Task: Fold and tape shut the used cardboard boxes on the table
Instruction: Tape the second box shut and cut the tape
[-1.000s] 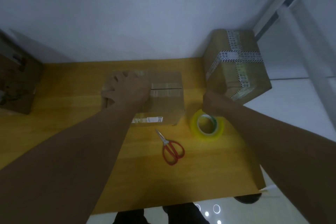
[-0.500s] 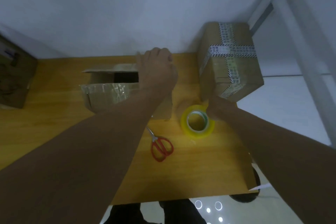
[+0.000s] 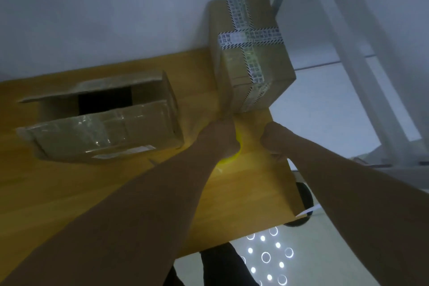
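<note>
An open cardboard box (image 3: 104,127) lies on the wooden table (image 3: 69,193) at the left, its top flaps apart and a dark gap showing between them. A second box (image 3: 253,58), closed with printed tape, stands at the back right corner. My left hand (image 3: 218,139) lies over the yellow tape roll (image 3: 234,158) and grips it; only a yellow edge of the roll shows. My right hand (image 3: 275,140) hovers just right of the roll with its fingers curled under. Nothing shows in its grasp.
A white wall runs behind the table. The table's right edge (image 3: 292,181) is close to my right hand, and white window framing (image 3: 348,53) stands beyond it. My left forearm covers the red scissors, apart from a metal tip (image 3: 152,160).
My left hand left the open box and came right onto the tape roll. My right hand shifted off the roll to its right. The view swung left and tilted.
</note>
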